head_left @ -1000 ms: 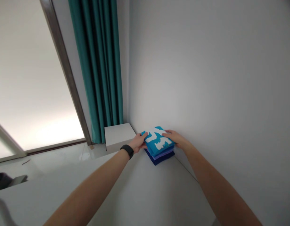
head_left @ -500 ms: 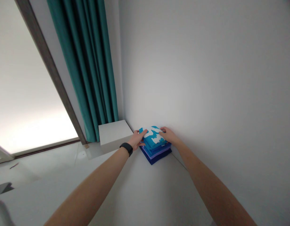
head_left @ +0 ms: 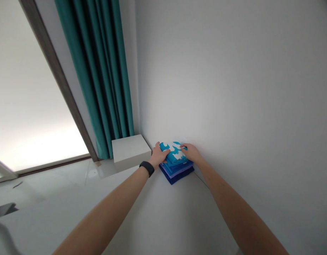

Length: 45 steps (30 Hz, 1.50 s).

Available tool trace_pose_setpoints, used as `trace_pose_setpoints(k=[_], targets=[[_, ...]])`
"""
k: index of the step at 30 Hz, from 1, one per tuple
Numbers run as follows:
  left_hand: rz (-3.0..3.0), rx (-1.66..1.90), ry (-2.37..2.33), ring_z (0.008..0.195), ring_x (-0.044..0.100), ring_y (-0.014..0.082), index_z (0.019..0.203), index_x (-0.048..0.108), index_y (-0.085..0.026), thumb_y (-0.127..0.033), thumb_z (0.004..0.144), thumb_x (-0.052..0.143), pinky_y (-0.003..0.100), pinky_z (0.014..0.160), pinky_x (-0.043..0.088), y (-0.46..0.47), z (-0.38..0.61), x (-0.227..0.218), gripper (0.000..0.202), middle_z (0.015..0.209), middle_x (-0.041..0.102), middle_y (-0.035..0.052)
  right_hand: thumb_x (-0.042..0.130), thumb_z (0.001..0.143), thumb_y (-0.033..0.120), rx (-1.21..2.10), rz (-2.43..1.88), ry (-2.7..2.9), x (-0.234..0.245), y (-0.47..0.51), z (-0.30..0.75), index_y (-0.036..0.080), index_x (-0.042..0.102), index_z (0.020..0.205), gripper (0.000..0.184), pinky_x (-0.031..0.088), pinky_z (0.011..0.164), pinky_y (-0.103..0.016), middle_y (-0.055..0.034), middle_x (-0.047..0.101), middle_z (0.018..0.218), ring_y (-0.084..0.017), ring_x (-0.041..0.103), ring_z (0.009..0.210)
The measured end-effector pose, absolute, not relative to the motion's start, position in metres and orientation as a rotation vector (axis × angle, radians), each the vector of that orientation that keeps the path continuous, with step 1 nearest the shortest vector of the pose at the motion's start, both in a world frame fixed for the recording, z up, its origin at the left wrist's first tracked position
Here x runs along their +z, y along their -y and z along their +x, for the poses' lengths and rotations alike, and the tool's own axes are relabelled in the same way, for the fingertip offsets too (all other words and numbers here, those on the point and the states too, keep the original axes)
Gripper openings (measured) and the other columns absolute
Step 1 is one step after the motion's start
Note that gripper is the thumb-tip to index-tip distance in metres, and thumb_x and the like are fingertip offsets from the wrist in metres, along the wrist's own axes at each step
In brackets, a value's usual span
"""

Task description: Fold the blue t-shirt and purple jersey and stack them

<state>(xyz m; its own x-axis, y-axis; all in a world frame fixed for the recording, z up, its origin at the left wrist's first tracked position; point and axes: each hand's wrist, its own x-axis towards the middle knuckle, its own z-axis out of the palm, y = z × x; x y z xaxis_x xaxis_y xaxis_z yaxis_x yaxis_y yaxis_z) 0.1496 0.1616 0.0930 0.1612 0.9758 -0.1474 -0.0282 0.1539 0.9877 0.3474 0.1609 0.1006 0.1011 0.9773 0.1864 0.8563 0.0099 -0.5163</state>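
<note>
Here, our left hand [head_left: 159, 156] and right hand [head_left: 191, 153] lie on a stack of folded cloths [head_left: 176, 170], fingers spread and pinching nothing, one on each side of the blue-and-white top cloth [head_left: 172, 149]. The stack sits low against the wall [head_left: 219, 88], just beside a white box [head_left: 130, 150]. A black watch [head_left: 146, 168] circles our left wrist, and a teal curtain [head_left: 99, 71] hangs beyond the box.

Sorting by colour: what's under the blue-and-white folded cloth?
Beneath the blue-and-white cloth, a lilac folded cloth and a navy folded cloth show at the edges; their tops are covered.
</note>
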Motion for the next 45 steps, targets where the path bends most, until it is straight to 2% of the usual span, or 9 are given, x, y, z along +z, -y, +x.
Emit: trace_pose_setpoints(k=[5, 7, 10, 15, 19, 22, 33, 40, 45], targets=[[1.318, 0.974, -1.23, 0.11, 0.055, 0.0331, 0.15, 0.024, -0.021, -0.031, 0.075, 0.075, 0.033, 0.069, 0.056, -0.157, 0.144, 0.096, 0.091, 0.148, 0.027, 0.0219, 0.054, 0.086, 0.018, 0.27, -1.866, 1.845, 0.099, -0.156, 0.35, 0.018, 0.07, 0.107, 0.026, 0.038, 0.102, -0.037, -0.0133, 0.066, 0.117, -0.027, 0.058, 0.112], [1.485, 0.984, -1.274, 0.11, 0.056, 0.0336, 0.15, 0.025, -0.02, -0.033, 0.078, 0.071, 0.038, 0.08, 0.054, -0.153, 0.139, 0.098, 0.087, 0.147, 0.028, 0.0207, 0.054, 0.084, 0.012, 0.272, -1.815, 1.896, 0.098, -0.15, 0.353, 0.019, 0.07, 0.108, 0.03, 0.037, 0.103, -0.036, -0.0126, 0.065, 0.119, -0.026, 0.058, 0.113], [1.849, 1.002, -1.324, 0.106, 0.059, 0.0315, 0.144, 0.039, -0.024, -0.038, 0.084, 0.064, 0.043, 0.096, 0.045, -0.14, 0.131, 0.103, 0.066, 0.143, 0.034, 0.0154, 0.053, 0.08, 0.003, 0.294, -1.683, 1.995, 0.096, -0.135, 0.36, 0.019, 0.069, 0.113, 0.04, 0.036, 0.106, -0.033, -0.0103, 0.063, 0.127, -0.023, 0.056, 0.119], [2.323, 0.809, -1.31, 0.092, 0.063, 0.0247, 0.13, 0.054, -0.031, -0.051, 0.087, 0.058, 0.04, 0.088, 0.049, -0.113, 0.128, 0.11, 0.047, 0.125, 0.047, 0.0082, 0.049, 0.079, 0.002, 0.254, -1.546, 2.106, 0.086, -0.107, 0.371, 0.021, 0.058, 0.131, 0.056, 0.035, 0.112, -0.036, -0.006, 0.05, 0.143, -0.021, 0.045, 0.132], [2.44, 0.76, -1.264, 0.082, 0.064, 0.0191, 0.126, 0.059, -0.029, -0.041, 0.087, 0.06, 0.037, 0.084, 0.052, -0.108, 0.132, 0.102, 0.04, 0.122, 0.049, 0.0079, 0.039, 0.081, -0.001, -0.115, -1.629, 2.27, 0.078, -0.092, 0.37, 0.022, 0.038, 0.146, 0.069, 0.041, 0.108, -0.038, -0.0097, 0.037, 0.152, -0.023, 0.04, 0.135], [2.412, 0.838, -1.178, 0.081, 0.064, 0.0169, 0.12, 0.063, -0.025, -0.034, 0.088, 0.061, 0.035, 0.085, 0.053, -0.113, 0.133, 0.093, 0.034, 0.12, 0.05, 0.0083, 0.037, 0.081, -0.002, -0.34, -1.763, 2.311, 0.079, -0.086, 0.366, 0.023, 0.032, 0.148, 0.072, 0.047, 0.101, -0.039, -0.0132, 0.041, 0.148, -0.025, 0.045, 0.131], [2.175, 1.033, -0.998, 0.075, 0.061, 0.0124, 0.105, 0.07, -0.02, -0.023, 0.085, 0.062, 0.032, 0.085, 0.054, -0.12, 0.14, 0.078, 0.021, 0.115, 0.052, 0.0073, 0.033, 0.092, 0.005, -0.533, -2.216, 2.196, 0.099, -0.092, 0.342, 0.021, 0.041, 0.138, 0.049, 0.05, 0.067, -0.022, -0.0131, 0.053, 0.119, -0.017, 0.066, 0.084], [2.176, 1.095, -0.919, 0.074, 0.058, 0.0125, 0.1, 0.068, -0.021, -0.02, 0.084, 0.063, 0.033, 0.081, 0.055, -0.12, 0.139, 0.069, 0.017, 0.108, 0.056, 0.0056, 0.033, 0.091, 0.004, -0.248, -2.174, 2.012, 0.1, -0.095, 0.348, 0.017, 0.055, 0.117, 0.036, 0.048, 0.07, -0.028, -0.0154, 0.062, 0.11, -0.021, 0.067, 0.083], [2.136, 1.126, -0.882, 0.075, 0.059, 0.0117, 0.098, 0.067, -0.02, -0.021, 0.085, 0.061, 0.033, 0.081, 0.055, -0.122, 0.139, 0.063, 0.015, 0.11, 0.053, 0.0054, 0.036, 0.091, 0.007, -0.16, -2.082, 1.929, 0.098, -0.092, 0.364, 0.015, 0.058, 0.117, 0.035, 0.047, 0.079, -0.026, -0.0101, 0.071, 0.099, -0.02, 0.067, 0.091]])
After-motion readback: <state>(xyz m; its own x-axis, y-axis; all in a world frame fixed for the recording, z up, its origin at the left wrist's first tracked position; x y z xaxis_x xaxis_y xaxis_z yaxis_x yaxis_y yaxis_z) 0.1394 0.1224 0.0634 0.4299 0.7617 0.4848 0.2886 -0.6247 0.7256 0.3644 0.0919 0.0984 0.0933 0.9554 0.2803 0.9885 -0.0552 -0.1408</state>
